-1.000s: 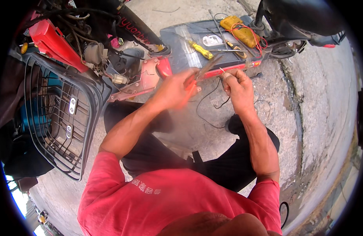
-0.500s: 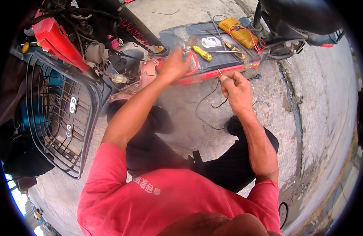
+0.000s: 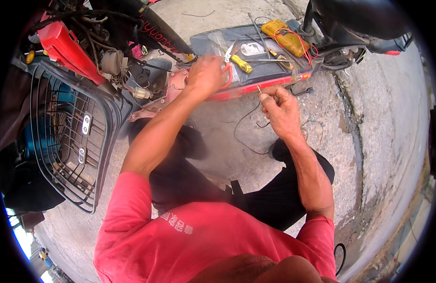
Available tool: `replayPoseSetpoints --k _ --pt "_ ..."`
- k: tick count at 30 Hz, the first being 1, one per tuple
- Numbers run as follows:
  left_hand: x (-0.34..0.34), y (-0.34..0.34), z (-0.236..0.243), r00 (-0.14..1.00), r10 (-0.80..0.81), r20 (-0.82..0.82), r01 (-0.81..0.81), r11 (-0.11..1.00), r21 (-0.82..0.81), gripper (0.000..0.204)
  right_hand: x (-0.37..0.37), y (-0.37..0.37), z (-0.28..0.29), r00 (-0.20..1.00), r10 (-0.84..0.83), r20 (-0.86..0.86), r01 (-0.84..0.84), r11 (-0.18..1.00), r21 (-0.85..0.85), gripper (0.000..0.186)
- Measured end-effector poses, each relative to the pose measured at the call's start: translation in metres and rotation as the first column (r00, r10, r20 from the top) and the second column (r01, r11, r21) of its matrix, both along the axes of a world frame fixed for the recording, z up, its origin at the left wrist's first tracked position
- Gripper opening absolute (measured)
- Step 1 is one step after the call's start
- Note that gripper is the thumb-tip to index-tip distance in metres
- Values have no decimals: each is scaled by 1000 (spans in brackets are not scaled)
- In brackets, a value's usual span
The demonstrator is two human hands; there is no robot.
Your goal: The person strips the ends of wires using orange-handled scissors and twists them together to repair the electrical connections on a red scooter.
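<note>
Pinching a wire (image 3: 259,89), the right hand (image 3: 281,111) hides part; whether the left hand (image 3: 206,74) grips scissors (image 3: 230,71) is unclear.

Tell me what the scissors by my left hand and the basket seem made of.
Scissors: blades likely steel, from their grey shine; red handle probably plastic, evenly coloured. Basket: likely metal wire, given its thin bars; the dark finish may be paint or plastic.

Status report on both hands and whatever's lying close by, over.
Left hand at red-handled scissors, grip unclear. Right hand pinching thin wire. Close by: yellow-handled screwdriver, beside the scissors.
</note>
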State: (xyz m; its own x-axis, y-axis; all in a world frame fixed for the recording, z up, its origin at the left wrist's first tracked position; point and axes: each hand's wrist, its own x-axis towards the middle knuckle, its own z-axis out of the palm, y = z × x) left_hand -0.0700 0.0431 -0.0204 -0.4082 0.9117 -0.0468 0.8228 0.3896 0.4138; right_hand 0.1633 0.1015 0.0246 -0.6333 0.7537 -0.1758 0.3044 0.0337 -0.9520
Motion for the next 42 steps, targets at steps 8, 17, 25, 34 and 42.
replayPoseSetpoints --k 8,17,25,34,42 --pt "41 -38 48 764 -511 393 268 806 527 16 -6 -9 7 995 98 -1 -98 995 -35 15" --pt "23 -50 58 774 -284 567 24 907 421 15 -7 -10 2 994 104 -15 -104 994 -17 16" --pt "15 -57 56 429 -308 849 -88 921 378 19 -5 -6 -1 995 79 -58 -82 994 -65 16" --pt "14 -60 40 379 -385 841 8 911 413 17 -8 -4 5 995 29 -94 -43 989 -141 15" --pt "21 -59 41 345 -350 871 -29 923 383 13 -7 -5 7 997 29 -69 -33 998 -49 15"
